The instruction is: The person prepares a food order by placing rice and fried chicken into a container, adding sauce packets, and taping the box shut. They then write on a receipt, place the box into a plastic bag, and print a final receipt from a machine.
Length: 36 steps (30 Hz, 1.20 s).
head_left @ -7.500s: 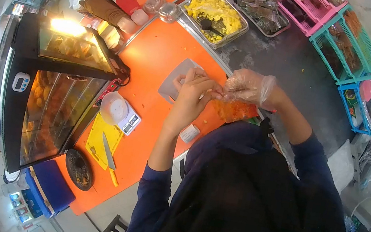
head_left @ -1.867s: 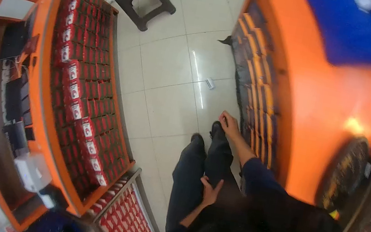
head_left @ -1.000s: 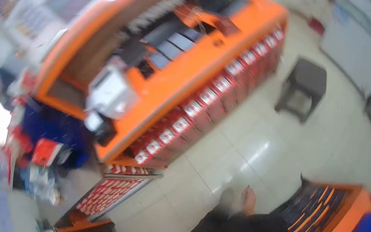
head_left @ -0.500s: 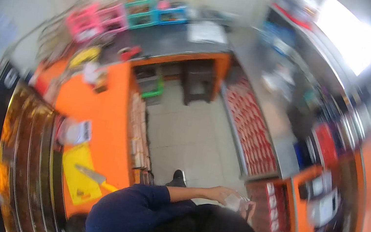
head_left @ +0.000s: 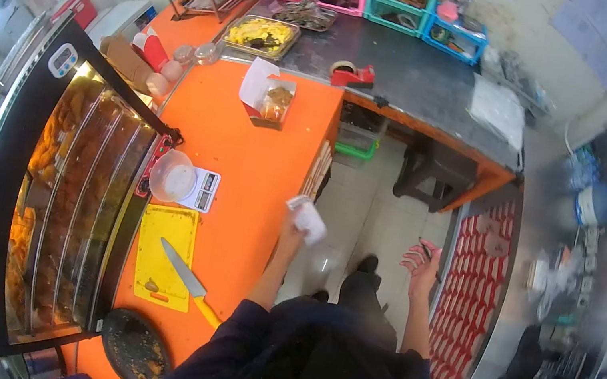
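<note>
My left hand (head_left: 293, 238) is closed around a small folded white paper or packet (head_left: 309, 221), by the right edge of the orange counter. What is printed on it is too small to read. Out over the floor, my right hand (head_left: 422, 267) has its fingers curled around a thin dark pen-like stick (head_left: 428, 250). On the counter nearest my left arm lie a knife (head_left: 182, 269) with a yellow handle and a yellow cutting board (head_left: 162, 246). Farther up stands an open white box (head_left: 262, 116) with brown food in it.
A lit glass food warmer (head_left: 76, 214) borders the orange counter (head_left: 257, 173) on the left. A kitchen scale (head_left: 203, 192), a clear bowl (head_left: 172, 176) and a dark round pan (head_left: 135, 351) sit along it. A tape dispenser (head_left: 354, 75) is at the back; a stool (head_left: 436, 176) stands underneath.
My view has swung left towards the orange counter. My left arm, which reached to the right, is now beside the counter with the white paper. My right hand has come into clear view.
</note>
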Tool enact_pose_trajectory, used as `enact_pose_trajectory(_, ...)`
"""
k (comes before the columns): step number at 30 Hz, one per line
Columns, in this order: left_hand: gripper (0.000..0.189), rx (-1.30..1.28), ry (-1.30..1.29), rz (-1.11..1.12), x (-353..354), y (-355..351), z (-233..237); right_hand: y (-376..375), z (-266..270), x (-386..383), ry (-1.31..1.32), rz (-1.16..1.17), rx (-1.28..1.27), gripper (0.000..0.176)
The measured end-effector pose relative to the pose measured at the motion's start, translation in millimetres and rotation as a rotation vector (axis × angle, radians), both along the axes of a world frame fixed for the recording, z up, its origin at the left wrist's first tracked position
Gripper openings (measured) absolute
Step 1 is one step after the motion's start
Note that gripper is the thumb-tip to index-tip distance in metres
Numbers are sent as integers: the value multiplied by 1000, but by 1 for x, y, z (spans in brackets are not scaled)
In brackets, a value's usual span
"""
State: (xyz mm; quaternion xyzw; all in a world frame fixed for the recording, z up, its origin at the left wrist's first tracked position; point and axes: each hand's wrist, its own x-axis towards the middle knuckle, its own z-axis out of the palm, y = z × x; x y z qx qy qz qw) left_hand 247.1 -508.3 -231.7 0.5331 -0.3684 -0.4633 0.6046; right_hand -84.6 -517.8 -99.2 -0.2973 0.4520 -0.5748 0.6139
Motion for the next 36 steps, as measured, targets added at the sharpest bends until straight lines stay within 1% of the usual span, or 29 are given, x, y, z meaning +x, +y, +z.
enact_pose_trajectory(1,71,-65,43,110,22,-22,-36,-30,-1,11,7,34,2,51)
enact_pose_trajectory(3,67,-48,-182,340,59,-66,-42,-82,-5,38,-69,106,113,47)
enact_pose_trajectory(5,60,26,-854,433,93,-91,-31,-147,-26,60,-76,209,144,44)
enact_pose_trajectory(6,59,201,-1049,584,92,-99,-27,-178,-40,70,-97,248,156,41)
enact_pose_trajectory(7,59,384,-1233,735,91,-117,-22,-215,-54,82,-64,315,178,41)
enact_pose_trajectory(8,59,439,-1203,793,98,-139,-19,-259,-68,103,-64,421,183,38)
enact_pose_trajectory(9,61,521,-1194,822,98,-142,-19,-285,-78,119,-60,515,218,34)
enact_pose_trajectory(11,64,679,-1150,862,93,-140,-14,-334,-67,177,-59,796,178,28)
enact_pose_trajectory(12,65,726,-1152,797,94,-141,-8,-349,-60,212,-13,913,157,26)
enact_pose_trajectory(13,65,773,-1146,734,95,-142,-4,-356,-59,247,31,1037,135,24)
enact_pose_trajectory(14,65,845,-1101,762,94,-145,-4,-359,-69,279,160,1129,111,21)
enact_pose_trajectory(15,67,825,-1112,757,97,-147,-5,-356,-81,308,280,1211,81,18)
enact_pose_trajectory(16,68,796,-1132,734,98,-143,-6,-348,-91,335,305,1351,-26,16)
enact_pose_trajectory(17,68,850,-1115,722,97,-140,-11,-338,-104,355,314,1476,-130,15)
enact_pose_trajectory(19,74,902,-1191,705,100,-145,-17,-314,-141,388,308,1487,-275,15)
enact_pose_trajectory(20,74,927,-1174,701,101,-147,-17,-305,-150,397,312,1507,-255,15)
enact_pose_trajectory(22,81,930,-1191,690,103,-147,-15,-289,-163,412,290,1373,-326,17)
enact_pose_trajectory(23,81,960,-1172,690,104,-146,-12,-286,-167,413,293,1399,-307,17)
enact_pose_trajectory(25,89,887,-1077,668,104,-146,-6,-283,-164,411,394,1317,-506,16)
enact_pose_trajectory(26,93,838,-1059,683,105,-145,-4,-281,-162,410,425,1268,-567,15)
enact_pose_trajectory(27,93,850,-1054,679,105,-143,-5,-277,-160,409,425,1277,-555,15)
enact_pose_trajectory(29,96,828,-1073,674,106,-144,-7,-278,-155,408,408,1356,-649,13)
enact_pose_trajectory(30,96,831,-1064,679,106,-144,-8,-279,-156,409,413,1364,-650,13)
enact_pose_trajectory(32,99,846,-1079,651,106,-143,-10,-281,-156,410,430,1294,-770,12)
enact_pose_trajectory(33,99,851,-1073,651,105,-143,-8,-280,-154,408,433,1301,-767,12)
enact_pose_trajectory(35,101,839,-1048,660,107,-143,-6,-281,-151,410,481,1298,-654,10)
enact_pose_trajectory(36,101,846,-1046,658,108,-142,-5,-280,-151,410,480,1302,-648,10)
